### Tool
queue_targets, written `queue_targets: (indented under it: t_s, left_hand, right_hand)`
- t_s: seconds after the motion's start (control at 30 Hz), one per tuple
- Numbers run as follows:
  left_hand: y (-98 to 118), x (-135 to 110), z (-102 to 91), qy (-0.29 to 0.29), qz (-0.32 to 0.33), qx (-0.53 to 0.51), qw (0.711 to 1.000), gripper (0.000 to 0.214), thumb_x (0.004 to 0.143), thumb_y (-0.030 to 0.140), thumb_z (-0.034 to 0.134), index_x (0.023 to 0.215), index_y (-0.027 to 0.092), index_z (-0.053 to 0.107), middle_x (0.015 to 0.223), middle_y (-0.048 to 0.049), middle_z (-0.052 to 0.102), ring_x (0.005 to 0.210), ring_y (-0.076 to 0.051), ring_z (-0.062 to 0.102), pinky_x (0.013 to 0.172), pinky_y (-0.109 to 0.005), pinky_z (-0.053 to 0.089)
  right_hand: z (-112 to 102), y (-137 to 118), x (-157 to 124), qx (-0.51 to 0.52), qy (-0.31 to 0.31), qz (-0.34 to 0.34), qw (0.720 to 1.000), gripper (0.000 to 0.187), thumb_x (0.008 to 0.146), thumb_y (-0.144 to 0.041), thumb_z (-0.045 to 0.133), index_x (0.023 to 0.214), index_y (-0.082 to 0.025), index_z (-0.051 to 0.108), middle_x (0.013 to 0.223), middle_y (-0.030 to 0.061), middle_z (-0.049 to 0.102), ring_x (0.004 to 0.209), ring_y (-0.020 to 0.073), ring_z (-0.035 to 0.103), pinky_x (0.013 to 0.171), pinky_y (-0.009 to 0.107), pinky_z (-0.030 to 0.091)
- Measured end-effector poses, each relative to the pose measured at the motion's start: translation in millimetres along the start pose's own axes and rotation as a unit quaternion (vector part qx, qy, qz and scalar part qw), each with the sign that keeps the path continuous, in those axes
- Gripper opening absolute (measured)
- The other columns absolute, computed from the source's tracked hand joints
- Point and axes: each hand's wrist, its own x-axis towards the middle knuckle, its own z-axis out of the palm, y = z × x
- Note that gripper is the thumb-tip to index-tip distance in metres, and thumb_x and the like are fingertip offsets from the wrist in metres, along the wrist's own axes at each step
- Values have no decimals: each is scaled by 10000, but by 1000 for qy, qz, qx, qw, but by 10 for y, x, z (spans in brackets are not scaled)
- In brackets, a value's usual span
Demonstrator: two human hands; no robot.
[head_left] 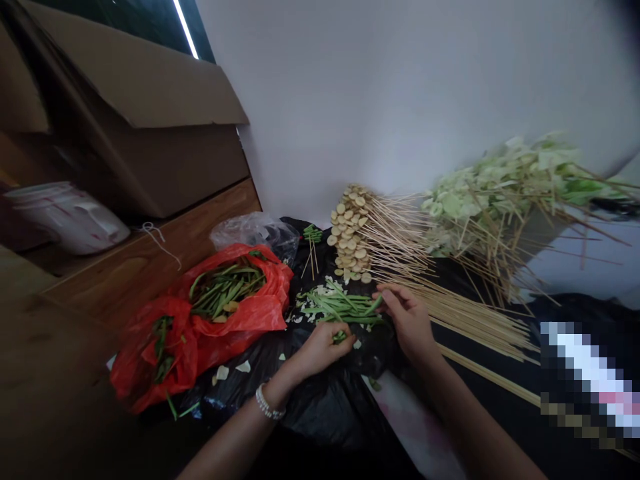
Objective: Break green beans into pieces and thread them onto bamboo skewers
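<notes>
My left hand point(320, 347), a beaded bracelet on its wrist, is closed around a few short green bean pieces point(339, 337). Just to its right, my right hand point(407, 321) pinches the end of a green bean point(374, 307) between thumb and fingers. Between and beyond both hands lies a small heap of long green beans point(340, 303) on black plastic point(320, 400), with pale scraps scattered around it. Behind the heap, a little bundle of skewered green beans point(313, 233) rests with its sticks pointing toward me.
Left of my hands, a red plastic bag point(270, 303) holds more beans. Skewered pale round slices point(350, 230) and skewered cabbage leaves point(505, 173) are piled along the wall. Bare bamboo skewers point(480, 327) lie at right. A cardboard box point(175, 160) and white jug point(70, 220) stand left.
</notes>
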Motion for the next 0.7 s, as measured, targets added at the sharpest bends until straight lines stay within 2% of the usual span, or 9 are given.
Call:
queue_targets:
  t_s: [0.1,0.17,0.23,0.37,0.47,0.5,0.53,0.63,0.7]
  left_hand:
    - [-5,18,-16,57,-23,-34,998,307,816,416,570,674,144,583,621,15,535,617,-111,454,600,-216,347]
    - [-4,34,-37,111,-42,-80,990,354,832,465,541,699,143,599,612,6,542,599,-117,465,581,-218,354]
    - [3,43,-56,141,-55,-128,980,399,855,496,492,730,140,620,596,-2,549,566,-118,463,549,-217,351]
    - [30,31,-67,88,-34,-158,983,433,866,499,481,706,130,642,619,-24,587,568,-117,484,554,-217,361]
    - [42,13,-61,42,-27,-138,989,384,861,470,509,757,129,652,594,-9,573,567,-120,500,562,-220,367]
    - [42,9,-59,38,-26,-123,991,372,868,460,502,780,131,652,586,-2,564,561,-120,499,558,-221,365]
    - [42,5,-57,39,-21,-99,994,362,878,447,489,794,135,651,587,2,560,563,-122,500,559,-223,363]
    - [39,-5,-52,60,15,7,998,313,902,382,466,795,148,643,662,-7,594,639,-136,529,622,-234,370]
    - [38,-11,-46,65,35,64,995,282,910,348,457,813,155,638,727,-20,620,702,-150,552,669,-244,375]
  right_hand:
    - [42,-15,-26,-19,-25,3,1000,282,727,-400,695,902,-190,624,782,23,690,652,136,616,623,274,511]
    - [93,-12,-59,-31,-42,9,999,287,709,-406,704,869,-190,604,750,24,687,669,152,629,619,281,518]
    - [144,5,-95,-44,-59,17,997,290,695,-411,711,835,-191,585,731,22,684,659,157,631,613,284,519]
    - [197,50,-146,-105,-96,-4,990,232,737,-394,668,799,-194,569,716,8,661,636,148,611,613,278,506]
    - [165,51,-152,-212,-139,-73,965,125,819,-320,574,825,-195,583,738,5,647,671,146,605,631,272,487]
    - [144,45,-149,-271,-163,-114,942,102,842,-275,540,856,-193,599,787,16,656,726,152,607,669,280,480]
    - [122,39,-147,-338,-188,-162,908,114,856,-227,513,895,-194,615,859,31,665,808,162,603,723,296,468]
    - [73,33,-148,-519,-253,-283,766,220,838,-109,507,994,-204,629,1038,66,646,1050,210,516,876,367,378]
    - [65,46,-159,-592,-271,-305,695,222,818,-83,532,988,-197,620,1008,69,639,1062,229,490,891,392,333]
